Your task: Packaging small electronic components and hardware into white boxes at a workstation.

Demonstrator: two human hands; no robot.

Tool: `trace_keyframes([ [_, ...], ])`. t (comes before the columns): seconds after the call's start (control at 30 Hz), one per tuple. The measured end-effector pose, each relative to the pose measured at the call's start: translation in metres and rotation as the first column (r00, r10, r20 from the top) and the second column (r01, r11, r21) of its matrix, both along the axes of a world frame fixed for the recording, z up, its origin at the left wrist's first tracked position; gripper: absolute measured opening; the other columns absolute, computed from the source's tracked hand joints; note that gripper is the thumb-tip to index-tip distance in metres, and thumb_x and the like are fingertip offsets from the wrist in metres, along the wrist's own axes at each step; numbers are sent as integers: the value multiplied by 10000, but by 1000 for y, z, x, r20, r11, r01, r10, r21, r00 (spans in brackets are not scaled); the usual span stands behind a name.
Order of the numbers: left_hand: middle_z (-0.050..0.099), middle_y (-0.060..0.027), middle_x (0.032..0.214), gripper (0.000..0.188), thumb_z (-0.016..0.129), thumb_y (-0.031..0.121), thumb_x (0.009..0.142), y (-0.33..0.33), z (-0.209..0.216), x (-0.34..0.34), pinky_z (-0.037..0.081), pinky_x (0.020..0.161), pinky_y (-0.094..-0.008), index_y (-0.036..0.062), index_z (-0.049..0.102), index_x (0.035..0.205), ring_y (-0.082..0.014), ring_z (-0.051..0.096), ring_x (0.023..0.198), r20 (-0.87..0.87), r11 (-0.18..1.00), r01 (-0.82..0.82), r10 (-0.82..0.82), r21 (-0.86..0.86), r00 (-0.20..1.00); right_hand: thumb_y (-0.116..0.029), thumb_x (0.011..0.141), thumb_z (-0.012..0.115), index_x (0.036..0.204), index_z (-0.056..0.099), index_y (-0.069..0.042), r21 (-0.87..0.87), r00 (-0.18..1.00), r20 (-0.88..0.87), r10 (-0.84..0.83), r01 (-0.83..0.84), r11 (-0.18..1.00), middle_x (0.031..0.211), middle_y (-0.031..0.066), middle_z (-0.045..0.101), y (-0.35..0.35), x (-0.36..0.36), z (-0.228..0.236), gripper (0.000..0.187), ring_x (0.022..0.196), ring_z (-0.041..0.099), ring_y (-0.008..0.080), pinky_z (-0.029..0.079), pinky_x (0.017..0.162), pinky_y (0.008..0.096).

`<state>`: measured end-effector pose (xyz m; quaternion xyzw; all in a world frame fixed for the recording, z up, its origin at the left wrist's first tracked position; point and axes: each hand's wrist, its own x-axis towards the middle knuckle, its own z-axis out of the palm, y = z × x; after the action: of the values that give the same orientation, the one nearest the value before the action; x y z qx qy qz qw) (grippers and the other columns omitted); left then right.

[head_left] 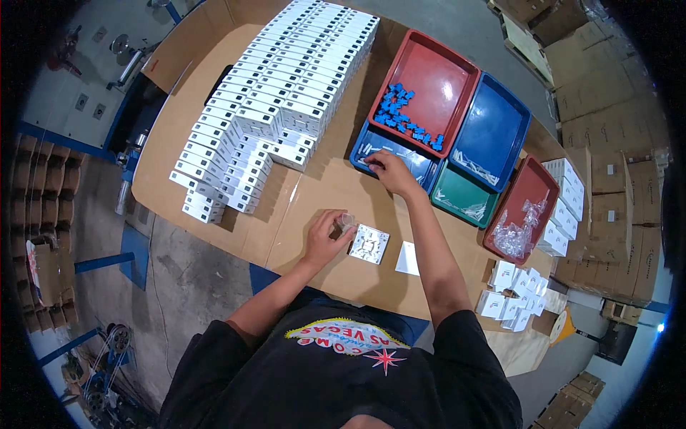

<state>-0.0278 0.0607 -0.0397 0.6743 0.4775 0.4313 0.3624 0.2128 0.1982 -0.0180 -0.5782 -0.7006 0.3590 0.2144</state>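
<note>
My left hand (pixel 328 236) is closed, its fingertips round a small clear plastic piece (pixel 346 220). Just right of it, a white square plate (pixel 369 244) with cut-outs or small parts on its face lies on the cardboard-covered table. My right hand (pixel 391 174) reaches over the near blue tray (pixel 421 179), which holds small whitish strip-like parts. Its fingers are pinched together at the tray's left side; what they grip, if anything, is too small to make out. A plain white square (pixel 407 259) lies beside my right forearm.
White boxes (pixel 286 79) stand in long stacked rows at left. Beyond my right hand are a red tray (pixel 436 64) with blue pieces, another blue tray (pixel 493 118) and a green tray (pixel 457 189). A red tray (pixel 536 179) holds clear plastic pieces; small white boxes (pixel 511 297) lie nearer.
</note>
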Motion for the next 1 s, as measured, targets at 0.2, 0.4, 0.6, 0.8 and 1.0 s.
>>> trace_keyframes([
  [0.2,701,-133,1089,442,845,221,848,-1,-3,1,554,820,-377,12,678,1201,-287,686,931,33,1000,5,-4,-28,999,-42,925,698,1117,747,-11,-52,997,-30,-72,70,996,1008,160,722,3,3,-5,200,941,694,277,540,846,376],
  [0.4,704,-131,1097,435,841,204,845,-3,-4,1,556,813,-371,16,680,1203,-277,688,933,22,999,2,-1,-35,1000,-28,955,684,1066,747,2,-4,939,-228,-258,264,965,889,74,730,7,18,-25,131,791,647,132,520,724,287],
  [0.6,704,-128,1089,422,842,192,842,-4,-1,1,557,811,-368,16,682,1190,-277,690,935,21,1000,-5,6,-21,1000,-16,973,666,1068,737,10,-119,796,-417,-439,431,895,859,12,691,9,33,-15,122,725,618,89,499,663,254],
  [0.8,704,-130,1083,425,851,208,835,-4,-10,0,558,803,-375,19,683,1176,-286,691,938,8,1000,-23,22,14,1000,-56,1033,626,1179,687,25,-419,440,-729,-524,318,850,1138,99,708,-19,27,14,178,977,666,155,578,822,308],
  [1.0,705,-128,1095,425,855,228,829,1,-10,2,560,809,-379,27,691,1165,-295,694,952,3,1000,-14,14,23,1000,-50,1014,645,1208,679,80,-549,412,-698,-585,217,807,1119,111,721,-76,8,31,236,979,676,170,561,872,303],
])
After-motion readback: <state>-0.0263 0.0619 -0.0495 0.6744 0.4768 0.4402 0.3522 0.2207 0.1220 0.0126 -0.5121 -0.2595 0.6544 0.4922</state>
